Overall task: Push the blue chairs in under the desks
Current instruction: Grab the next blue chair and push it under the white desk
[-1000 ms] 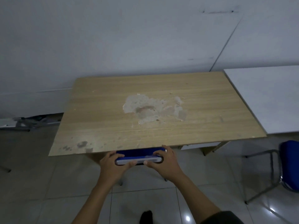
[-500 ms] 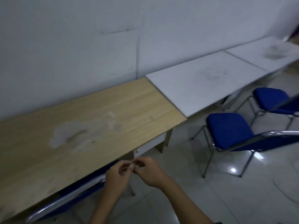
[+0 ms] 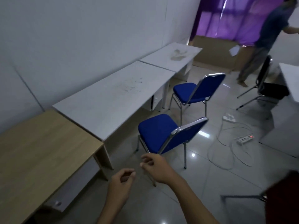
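Observation:
A blue chair (image 3: pixel 157 131) with a chrome frame stands pulled out from the middle white desk (image 3: pixel 111 97). A second blue chair (image 3: pixel 192 92) stands farther back, out from the far white desk (image 3: pixel 173 56). The wooden desk (image 3: pixel 37 151) is at the near left. My right hand (image 3: pixel 156 167) hovers just short of the near chair's backrest, fingers loosely curled and holding nothing. My left hand (image 3: pixel 122 181) is lower and to the left, fingers curled, also holding nothing.
White power strips (image 3: pixel 245 139) and loose cables (image 3: pixel 226 152) lie on the tiled floor right of the chairs. A dark chair (image 3: pixel 262 78) and another white desk (image 3: pixel 291 80) stand at the right. A person (image 3: pixel 265 38) stands by the purple curtain.
My hands let go of the first chair, which sat under the wooden desk. My view swung right along the row, and both hands now float near the pulled-out chair.

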The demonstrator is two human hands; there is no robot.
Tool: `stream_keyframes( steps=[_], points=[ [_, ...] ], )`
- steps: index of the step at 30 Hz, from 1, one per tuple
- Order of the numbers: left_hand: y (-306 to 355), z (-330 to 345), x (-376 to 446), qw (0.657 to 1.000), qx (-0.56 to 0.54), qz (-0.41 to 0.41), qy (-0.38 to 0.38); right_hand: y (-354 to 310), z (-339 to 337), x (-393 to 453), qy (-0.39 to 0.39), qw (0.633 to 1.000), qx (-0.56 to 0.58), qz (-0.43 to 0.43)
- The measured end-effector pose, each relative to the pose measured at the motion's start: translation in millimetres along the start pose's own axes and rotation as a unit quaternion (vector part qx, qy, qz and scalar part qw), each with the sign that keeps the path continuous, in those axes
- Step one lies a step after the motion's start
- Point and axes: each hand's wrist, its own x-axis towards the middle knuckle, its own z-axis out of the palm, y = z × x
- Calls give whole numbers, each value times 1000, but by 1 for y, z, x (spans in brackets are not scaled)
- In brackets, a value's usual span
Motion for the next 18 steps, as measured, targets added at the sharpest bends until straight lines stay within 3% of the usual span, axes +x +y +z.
stream_keyframes(
  steps=[4,10,18],
  points=[
    [36,70,42,997,14,41,-56,41,-68,21,47,998,41,17],
    [72,144,103,990,40,42,-129,89,-143,57,83,995,48,40],
    [113,221,193,981,107,31,-158,134,-245,133,114,992,0,58]
  ],
)
